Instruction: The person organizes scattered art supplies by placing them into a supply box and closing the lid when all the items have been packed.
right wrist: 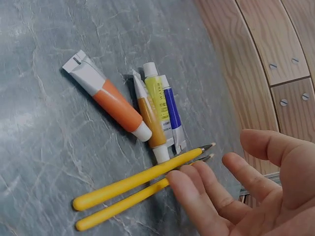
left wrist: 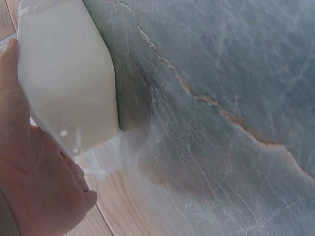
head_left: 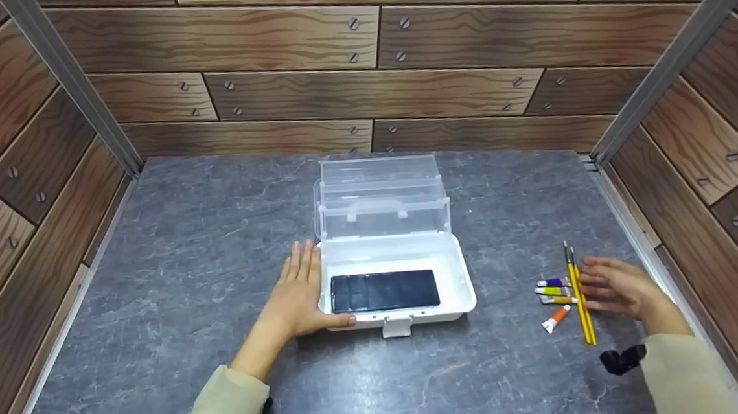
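A white plastic box [head_left: 468,291] stands with its clear lid [head_left: 380,187] folded back, and a dark rectangular tray of paint-pan-like squares [head_left: 384,291] lies inside. My left hand [head_left: 297,296] rests against the box's left end, fingers straight, thumb along the front rim. Two yellow paintbrushes [head_left: 581,302] lie side by side at the right. Just right of them hovers my right hand [head_left: 618,287], its fingers spread and holding nothing; in the right wrist view its fingertips overlap the lower brush [right wrist: 123,204].
Beside the brushes lie several paint tubes: orange [right wrist: 118,108], ochre [right wrist: 150,118], yellow [right wrist: 157,96] and blue [right wrist: 173,110]. A white latch [head_left: 397,326] hangs at the box's front. Wood-patterned walls [head_left: 280,44] enclose the grey marbled table [head_left: 213,211].
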Demonstrator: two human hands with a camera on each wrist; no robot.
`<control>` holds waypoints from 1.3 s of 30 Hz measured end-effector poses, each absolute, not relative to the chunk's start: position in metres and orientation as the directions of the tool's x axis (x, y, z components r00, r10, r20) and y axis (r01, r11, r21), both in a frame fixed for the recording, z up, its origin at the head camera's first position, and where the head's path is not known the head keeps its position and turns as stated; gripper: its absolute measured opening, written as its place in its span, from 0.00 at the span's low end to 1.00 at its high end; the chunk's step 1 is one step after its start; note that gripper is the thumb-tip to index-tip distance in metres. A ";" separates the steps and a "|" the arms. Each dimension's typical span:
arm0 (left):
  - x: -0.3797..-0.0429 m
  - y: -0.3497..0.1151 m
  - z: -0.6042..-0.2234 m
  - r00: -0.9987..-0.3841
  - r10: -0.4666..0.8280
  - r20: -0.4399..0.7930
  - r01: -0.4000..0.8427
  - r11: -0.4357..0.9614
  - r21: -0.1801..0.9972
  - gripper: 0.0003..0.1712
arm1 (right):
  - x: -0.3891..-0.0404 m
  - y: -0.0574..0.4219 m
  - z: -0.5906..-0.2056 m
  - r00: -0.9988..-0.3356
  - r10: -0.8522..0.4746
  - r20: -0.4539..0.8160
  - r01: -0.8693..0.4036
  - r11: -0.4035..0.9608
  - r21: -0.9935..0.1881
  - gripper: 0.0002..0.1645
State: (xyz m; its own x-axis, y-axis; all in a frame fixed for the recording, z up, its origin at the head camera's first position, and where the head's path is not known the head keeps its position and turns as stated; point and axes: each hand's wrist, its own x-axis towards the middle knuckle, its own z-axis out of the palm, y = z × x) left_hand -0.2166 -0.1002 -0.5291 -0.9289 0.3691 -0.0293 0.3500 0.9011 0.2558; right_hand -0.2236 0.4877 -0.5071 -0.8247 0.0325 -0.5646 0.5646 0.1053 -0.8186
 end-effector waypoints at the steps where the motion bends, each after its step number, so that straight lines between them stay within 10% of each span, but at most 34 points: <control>1: -0.217 -0.100 -0.529 -0.929 0.370 -0.030 0.351 0.901 0.254 0.87 | -0.224 0.488 -0.508 -0.827 0.035 -0.561 0.562 0.110 -0.820 0.40; 39: -0.219 -0.100 -0.530 -0.930 0.366 -0.046 0.344 0.906 0.247 0.87 | -0.235 0.480 -0.530 -0.831 0.238 -0.503 0.555 0.298 -0.776 0.37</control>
State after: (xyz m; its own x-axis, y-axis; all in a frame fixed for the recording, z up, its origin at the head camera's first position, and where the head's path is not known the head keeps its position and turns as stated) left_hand -0.2188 -0.0999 -0.5303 -0.9295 0.3659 -0.0457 0.3444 0.9058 0.2469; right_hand -0.2346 0.4805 -0.5299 -0.8309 0.2385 -0.5027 0.5553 0.2984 -0.7763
